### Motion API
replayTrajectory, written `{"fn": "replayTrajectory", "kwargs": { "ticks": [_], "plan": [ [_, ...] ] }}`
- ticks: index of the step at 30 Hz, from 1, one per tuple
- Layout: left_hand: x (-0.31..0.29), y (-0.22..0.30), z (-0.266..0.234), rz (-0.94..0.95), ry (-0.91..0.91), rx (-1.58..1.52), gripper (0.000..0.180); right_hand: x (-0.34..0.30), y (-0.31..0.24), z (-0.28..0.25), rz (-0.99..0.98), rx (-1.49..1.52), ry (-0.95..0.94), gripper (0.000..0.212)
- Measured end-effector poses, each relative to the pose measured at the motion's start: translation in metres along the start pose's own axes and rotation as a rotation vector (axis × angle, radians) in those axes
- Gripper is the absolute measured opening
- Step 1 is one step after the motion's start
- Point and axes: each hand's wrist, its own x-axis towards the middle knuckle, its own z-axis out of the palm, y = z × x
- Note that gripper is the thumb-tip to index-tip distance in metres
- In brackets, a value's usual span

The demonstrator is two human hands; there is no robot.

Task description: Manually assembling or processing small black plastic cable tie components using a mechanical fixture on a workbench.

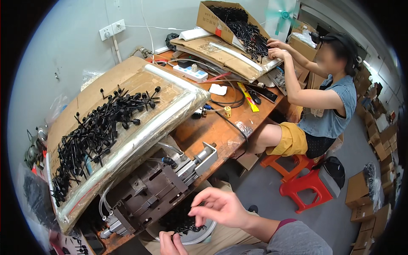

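My right hand (223,209) is raised in front of the machine, fingers curled toward the thumb. Whatever its fingertips pinch, if anything, is too small to make out. Lower and to the left, my left hand (173,245) shows only partly at the bottom edge. Its fingers are pressed together, with something small and dark at the tips. Under both hands is a pale round basket (209,233) holding black plastic parts (180,217). Just beyond stands a dark metal clamping fixture (148,193) with pneumatic cylinders (196,162) and clear air hoses.
Left, a cardboard-covered board (121,76) carries a heap of black stemmed parts (100,123). A power strip (190,73), yellow packet (248,97) and phone (267,94) lie on the wooden table (191,131). At right, a co-worker (327,93) reaches into a carton (206,17); red stool (306,191) nearby.
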Motion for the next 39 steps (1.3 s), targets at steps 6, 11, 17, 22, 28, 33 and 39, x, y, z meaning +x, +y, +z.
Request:
{"fn": "replayTrajectory", "kwargs": {
  "ticks": [6, 11, 17, 22, 28, 33, 39],
  "plan": [
    [-0.008, -0.019, -0.013, -0.003, 0.247, -0.246, 0.029, 0.007, 0.025, 0.024, 0.221, 0.046, -0.200, 0.013],
    [-0.026, -0.028, -0.027, -0.172, 0.211, -0.634, 0.019, 0.033, 0.015, 0.050, 0.102, -0.047, -0.208, 0.018],
    [-0.037, -0.041, -0.044, -0.233, 0.356, -0.808, 0.018, 0.114, 0.006, 0.144, -0.233, -0.069, -0.303, 0.014],
    [-0.050, -0.051, -0.060, -0.151, 0.469, -0.963, 0.024, 0.170, -0.022, 0.237, -0.767, -0.004, -0.288, 0.018],
    [-0.056, -0.058, -0.073, -0.074, 0.557, -0.918, 0.034, 0.219, -0.081, 0.340, -1.233, 0.073, -0.234, 0.019],
    [-0.055, -0.060, -0.082, -0.083, 0.599, -0.875, 0.042, 0.244, -0.062, 0.417, -0.938, -0.780, -0.289, 0.049],
    [-0.065, -0.064, -0.098, -0.115, 0.614, -0.784, 0.030, 0.245, -0.037, 0.345, -0.941, -0.720, -0.306, 0.025]
  ]
}}
